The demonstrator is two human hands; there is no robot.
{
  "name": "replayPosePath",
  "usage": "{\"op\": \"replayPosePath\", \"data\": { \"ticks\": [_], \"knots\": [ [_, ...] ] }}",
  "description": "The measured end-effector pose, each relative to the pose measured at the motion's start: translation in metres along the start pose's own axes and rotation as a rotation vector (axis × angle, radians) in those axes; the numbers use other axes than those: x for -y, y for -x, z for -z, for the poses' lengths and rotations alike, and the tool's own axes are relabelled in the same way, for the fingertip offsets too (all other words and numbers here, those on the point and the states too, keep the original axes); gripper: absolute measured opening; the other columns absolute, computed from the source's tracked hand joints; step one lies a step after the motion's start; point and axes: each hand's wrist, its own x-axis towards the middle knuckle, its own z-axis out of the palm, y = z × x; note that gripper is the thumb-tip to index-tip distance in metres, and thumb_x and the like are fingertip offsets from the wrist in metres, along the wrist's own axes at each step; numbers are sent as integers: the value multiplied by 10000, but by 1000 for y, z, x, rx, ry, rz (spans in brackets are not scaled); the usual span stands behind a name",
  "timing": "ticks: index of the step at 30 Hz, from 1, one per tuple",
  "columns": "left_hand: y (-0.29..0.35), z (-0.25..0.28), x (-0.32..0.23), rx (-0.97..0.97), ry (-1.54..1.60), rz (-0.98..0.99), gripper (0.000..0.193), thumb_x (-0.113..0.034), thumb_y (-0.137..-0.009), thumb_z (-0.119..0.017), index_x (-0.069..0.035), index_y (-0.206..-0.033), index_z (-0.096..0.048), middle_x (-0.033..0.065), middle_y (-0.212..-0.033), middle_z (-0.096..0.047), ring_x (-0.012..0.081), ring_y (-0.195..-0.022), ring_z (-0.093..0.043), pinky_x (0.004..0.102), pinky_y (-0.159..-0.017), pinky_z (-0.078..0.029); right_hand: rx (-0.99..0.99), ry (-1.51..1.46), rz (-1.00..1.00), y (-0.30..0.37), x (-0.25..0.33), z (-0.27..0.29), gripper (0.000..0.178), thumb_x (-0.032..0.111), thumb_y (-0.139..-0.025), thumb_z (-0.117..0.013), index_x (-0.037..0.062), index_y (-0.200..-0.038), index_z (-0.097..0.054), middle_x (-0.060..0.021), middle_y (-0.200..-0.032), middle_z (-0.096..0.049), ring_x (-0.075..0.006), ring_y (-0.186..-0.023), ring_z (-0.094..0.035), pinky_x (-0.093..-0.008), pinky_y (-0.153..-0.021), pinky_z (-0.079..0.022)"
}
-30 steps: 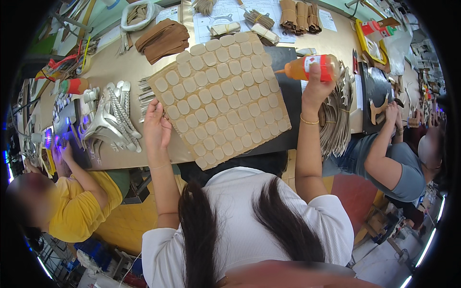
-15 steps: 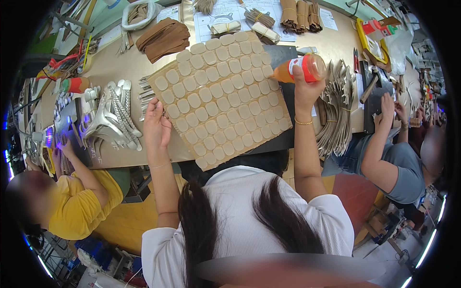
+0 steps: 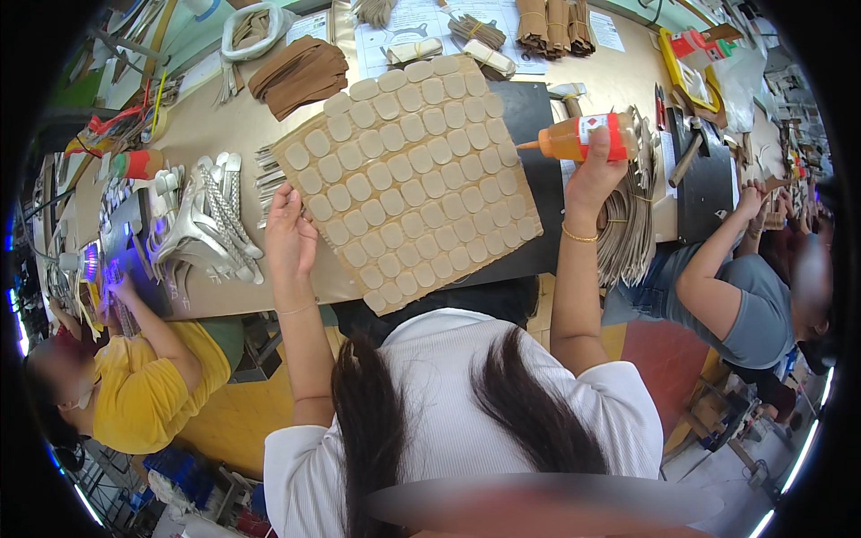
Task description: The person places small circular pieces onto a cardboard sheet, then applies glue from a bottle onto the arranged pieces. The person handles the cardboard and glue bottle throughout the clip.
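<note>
A tan sheet (image 3: 313,191) bears rows of rounded beige pieces (image 3: 420,160) and is tilted in front of me. My left hand (image 3: 291,231) is closed on its left edge, thumb and fingers pinching the margin. In my right hand (image 3: 592,177) lies an amber squeeze bottle (image 3: 562,141) with a red and white label, held nearly level. Its orange pointed nozzle faces left, just off the sheet's right edge. My fingers wrap round the bottle, and part of them is hidden behind it.
A black board (image 3: 525,108) lies under the sheet. Bundles of thin strips (image 3: 628,233) sit to the right; silver-white straps (image 3: 202,224) are heaped at left. Brown strips (image 3: 300,76) lie farther back. Co-workers sit on both sides, a yellow sleeve (image 3: 157,386) at left.
My right hand has drawn the bottle rightward and away from the sheet, and the bottle now lies more level. My left hand keeps its grip; the sheet has barely shifted.
</note>
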Motion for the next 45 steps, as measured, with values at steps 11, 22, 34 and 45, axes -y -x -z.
{"op": "replayPosePath", "data": {
  "ticks": [11,22,34,45],
  "knots": [
    [1,-1,0,27,16,-9,146,-74,-960,-457,-39,-1098,-491,88,-1065,-611,158,-920,-610,296,-804,-525,87,145,74,10,1,-10,478,273,-743,-799,-4,-1057,-571,-48,-971,-602,-130,-882,-571,-278,-830,-462],
    [2,0,1,-1,13,-5,140,-71,-958,-460,-46,-1092,-491,83,-1071,-608,159,-920,-609,298,-805,-523,82,241,196,13,15,-15,510,267,-669,-851,-2,-1018,-595,-44,-937,-616,-132,-847,-588,-275,-794,-480],
    [2,4,3,-33,14,-5,140,-46,-953,-455,-42,-1084,-504,77,-1036,-614,127,-851,-595,253,-744,-500,99,201,139,18,12,2,498,298,-708,-823,-3,-1027,-588,-35,-946,-605,-123,-850,-579,-274,-803,-473],
    [-1,14,5,97,57,-19,164,-50,-955,-448,-44,-1110,-501,93,-1096,-606,164,-962,-607,287,-829,-517,158,238,119,28,12,-2,471,290,-688,-837,3,-978,-603,-40,-913,-620,-122,-834,-589,-270,-770,-480]
  ]
}}
